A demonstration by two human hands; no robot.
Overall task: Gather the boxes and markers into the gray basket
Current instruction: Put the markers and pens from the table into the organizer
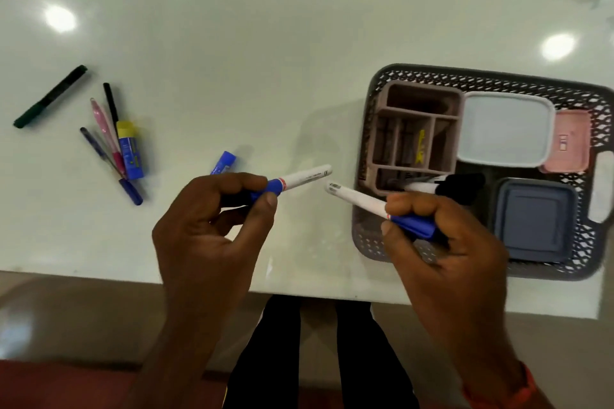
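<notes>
My left hand (212,219) grips a white marker with a blue cap (299,180) above the table's front middle. My right hand (445,242) holds a second white and blue marker (362,201) over the near left corner of the gray basket (365,236). Inside the basket sit a brown divided organizer (415,136), a white-lidded box (505,129), a pink box (573,143), a blue-gray box (535,219) and a black marker (458,186). A small blue tube (224,163) lies just beyond my left hand.
At the left of the white table (232,60) lie a dark green marker (50,96), a black pen (110,103), a pink pen (106,133), a dark blue pen (109,164) and a blue glue stick with a yellow cap (130,149). The table's front edge runs below my hands.
</notes>
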